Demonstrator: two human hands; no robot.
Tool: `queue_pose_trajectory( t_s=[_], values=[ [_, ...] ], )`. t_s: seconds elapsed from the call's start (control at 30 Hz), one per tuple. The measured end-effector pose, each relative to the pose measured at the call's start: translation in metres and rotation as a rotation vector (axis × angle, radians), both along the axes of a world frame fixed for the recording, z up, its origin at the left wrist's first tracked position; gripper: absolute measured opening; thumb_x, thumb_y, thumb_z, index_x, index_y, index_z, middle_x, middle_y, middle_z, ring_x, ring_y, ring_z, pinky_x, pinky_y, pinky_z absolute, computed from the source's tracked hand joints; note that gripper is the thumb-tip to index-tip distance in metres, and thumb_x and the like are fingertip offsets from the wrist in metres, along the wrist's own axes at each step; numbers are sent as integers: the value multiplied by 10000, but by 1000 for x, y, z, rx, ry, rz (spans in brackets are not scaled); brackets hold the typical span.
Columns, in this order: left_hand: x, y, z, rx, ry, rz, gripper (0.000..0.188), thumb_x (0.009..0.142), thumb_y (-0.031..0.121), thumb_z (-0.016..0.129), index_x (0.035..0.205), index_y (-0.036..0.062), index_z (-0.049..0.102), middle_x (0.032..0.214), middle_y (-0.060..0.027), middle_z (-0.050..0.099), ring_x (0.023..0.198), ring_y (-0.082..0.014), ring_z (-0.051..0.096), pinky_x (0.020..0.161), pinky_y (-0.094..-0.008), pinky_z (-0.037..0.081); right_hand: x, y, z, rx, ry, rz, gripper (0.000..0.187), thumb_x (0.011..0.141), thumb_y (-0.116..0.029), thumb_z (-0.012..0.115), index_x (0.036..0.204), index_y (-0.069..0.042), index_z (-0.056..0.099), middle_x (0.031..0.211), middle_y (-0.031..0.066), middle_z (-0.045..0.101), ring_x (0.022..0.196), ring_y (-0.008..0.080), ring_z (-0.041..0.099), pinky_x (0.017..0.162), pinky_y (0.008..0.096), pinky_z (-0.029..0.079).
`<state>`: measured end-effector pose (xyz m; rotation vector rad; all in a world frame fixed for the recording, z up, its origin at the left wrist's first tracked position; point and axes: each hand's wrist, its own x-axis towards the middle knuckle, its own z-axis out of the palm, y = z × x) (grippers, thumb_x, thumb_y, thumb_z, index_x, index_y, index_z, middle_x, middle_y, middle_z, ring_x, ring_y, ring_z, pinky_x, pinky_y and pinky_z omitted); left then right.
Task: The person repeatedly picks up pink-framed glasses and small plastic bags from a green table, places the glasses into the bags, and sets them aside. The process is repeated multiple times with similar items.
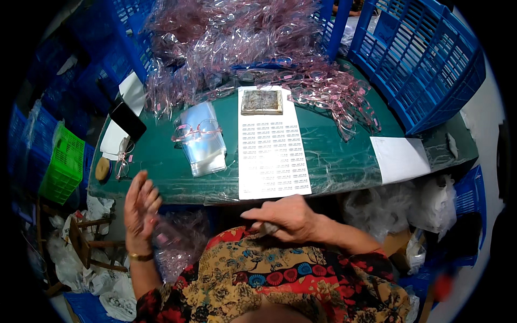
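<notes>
My left hand [142, 209] is raised off the table's near left edge, fingers loosely bent and a little blurred, with nothing distinct in it. Just beside it, below table level, lies a heap of clear bags with pinkish contents [180, 237]. In front of my body hovers my right hand [288, 219], index finger stretched leftward and the others partly curled; something pale shows at its fingers. Pink-framed glasses [196, 131] rest on a stack of clear plastic sleeves [203, 153]. Right of these lies a white sheet of printed labels [272, 175], topped by a worn rectangular block [262, 102].
Bagged pink glasses [231, 37] pile up at the back, with loose pink glasses [336, 99] spilling right on the green table [328, 161]. A blue crate [425, 64] leans at right near white paper [399, 160]. Another pair of glasses [124, 159] and a dark phone-like slab [127, 119] lie left.
</notes>
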<state>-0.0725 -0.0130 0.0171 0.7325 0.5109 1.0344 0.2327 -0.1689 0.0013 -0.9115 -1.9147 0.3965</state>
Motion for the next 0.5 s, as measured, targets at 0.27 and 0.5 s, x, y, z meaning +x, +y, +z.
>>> queue_pose_trajectory(
  t_s=[0.27, 0.5],
  values=[
    [-65, -23, 44, 350, 1273, -156, 372, 844, 188, 692, 1142, 0, 574, 918, -59, 610, 650, -88, 540, 579, -223, 451, 77, 53, 42, -104, -55, -233, 278, 820, -31, 549, 1083, -58, 636, 727, 124, 650, 645, 204, 670, 589, 317, 525],
    [124, 102, 49, 1078, 999, -163, 318, 927, 267, 578, 992, -38, 637, 820, -87, 650, 693, -130, 586, 593, -272, 469, 125, 100, 10, -346, 132, -546, 212, 944, -182, 568, 952, 6, 666, 607, 21, 565, 568, 65, 523, 528, 240, 414]
  ],
)
